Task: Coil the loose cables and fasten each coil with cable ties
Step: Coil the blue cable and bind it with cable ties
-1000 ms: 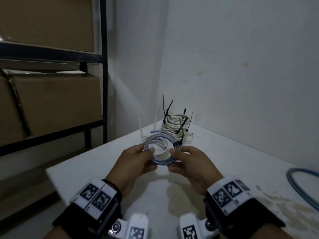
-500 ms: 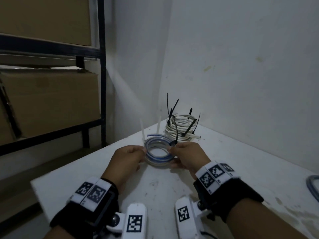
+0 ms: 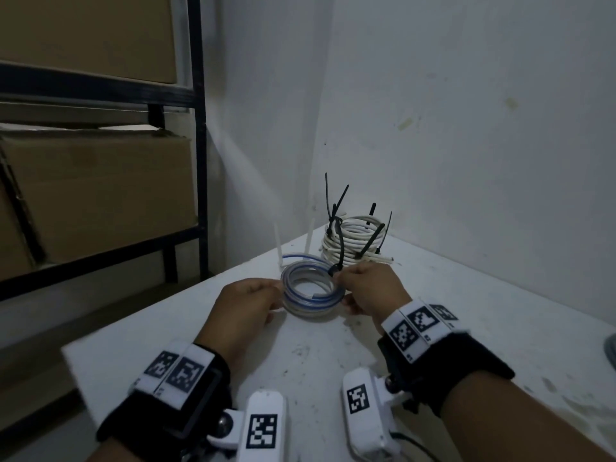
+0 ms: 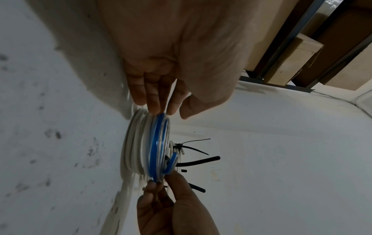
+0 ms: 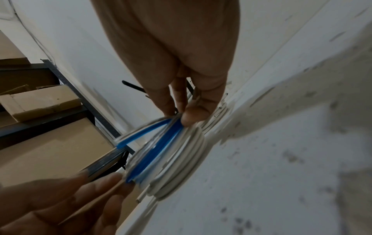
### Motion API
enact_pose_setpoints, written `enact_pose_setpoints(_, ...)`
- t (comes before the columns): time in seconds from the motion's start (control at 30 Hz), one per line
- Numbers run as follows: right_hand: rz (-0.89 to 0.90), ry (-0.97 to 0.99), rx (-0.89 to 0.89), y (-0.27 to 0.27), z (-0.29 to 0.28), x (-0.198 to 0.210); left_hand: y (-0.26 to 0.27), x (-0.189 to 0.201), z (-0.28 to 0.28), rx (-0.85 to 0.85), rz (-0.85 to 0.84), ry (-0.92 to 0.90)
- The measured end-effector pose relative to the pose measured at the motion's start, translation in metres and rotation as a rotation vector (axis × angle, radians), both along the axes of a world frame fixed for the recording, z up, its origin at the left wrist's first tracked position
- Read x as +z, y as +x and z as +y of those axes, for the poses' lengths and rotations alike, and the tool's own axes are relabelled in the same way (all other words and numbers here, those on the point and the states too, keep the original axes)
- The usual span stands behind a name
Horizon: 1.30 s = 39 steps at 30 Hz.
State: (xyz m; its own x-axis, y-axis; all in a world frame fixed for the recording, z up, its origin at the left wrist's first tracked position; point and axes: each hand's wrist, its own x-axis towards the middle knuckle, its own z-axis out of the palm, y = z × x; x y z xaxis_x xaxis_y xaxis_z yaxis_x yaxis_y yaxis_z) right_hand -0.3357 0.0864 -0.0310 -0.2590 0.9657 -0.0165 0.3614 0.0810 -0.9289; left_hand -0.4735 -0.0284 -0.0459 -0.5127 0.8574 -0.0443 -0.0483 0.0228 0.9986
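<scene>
I see a white table [image 3: 466, 328], top scuffed w/ dark specks. Landmark: the tied white cable bundle [image 3: 353, 241] at the far corner, black tie tails sticking up. Just in front of it lies the blue-and-white coil [image 3: 311, 291], resting on the surface as far as I can tell. Well to the bundle's right, at the frame edge, a bit of grey cable [image 3: 610, 345].

We see pale, scuffed walls [image 3: 466, 111] meeting in a corner at upper centre. At left, a black metal shelf [image 3: 196, 128] holds cardboard boxes [image 3: 100, 191]. Light is dim.
</scene>
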Motion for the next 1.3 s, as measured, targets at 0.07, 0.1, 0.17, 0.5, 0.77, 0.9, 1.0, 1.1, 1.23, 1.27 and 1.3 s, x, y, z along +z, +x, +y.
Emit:
enact_pose_setpoints(0.07, -0.003, 0.015, -0.001, -0.001, 0.001, 0.0, 0.0, 0.0, 0.0, 0.0, 0.013, 0.008)
enact_pose_setpoints(0.1, -0.007, 0.02, -0.002, -0.002, 0.002, 0.001, 0.0, 0.001, 0.0, -0.002, 0.013, 0.012)
enact_pose_setpoints(0.17, -0.012, 0.024, -0.004, -0.003, 0.003, 0.0, 0.0, 0.001, 0.0, -0.006, 0.014, 0.01)
enact_pose_setpoints(0.5, -0.173, 0.083, -0.013, 0.001, 0.003, 0.004, -0.004, -0.003, 0.004, 0.016, -0.006, 0.004)
enact_pose_setpoints(0.77, -0.378, 0.036, 0.09, 0.086, -0.035, 0.034, -0.008, 0.003, 0.002, 0.158, -0.067, 0.14)
enact_pose_setpoints(0.9, -0.381, -0.012, 0.042, 0.16, -0.066, 0.043, 0.007, 0.027, -0.001, 0.156, 0.203, 0.214)
enact_pose_setpoints(1.0, -0.38, -0.039, -0.037, 0.22, -0.085, 0.046, 0.054, 0.043, -0.001, 0.066, 0.283, 0.258)
enact_pose_setpoints(1.1, -0.385, -0.033, -0.141, 0.28, -0.104, 0.05, 0.131, 0.053, -0.003, -0.084, 0.16, 0.287)
enact_pose_setpoints(1.23, -0.44, -0.019, -0.263, 0.358, -0.126, 0.054, 0.238, 0.048, -0.001, -0.254, -0.105, 0.231)
enact_pose_setpoints(1.27, -0.484, -0.007, -0.29, 0.378, -0.13, 0.054, 0.262, 0.044, 0.0, -0.275, -0.156, 0.202)
enact_pose_setpoints(1.3, -0.538, 0.013, -0.317, 0.396, -0.134, 0.053, 0.285, 0.039, 0.0, -0.292, -0.192, 0.171)
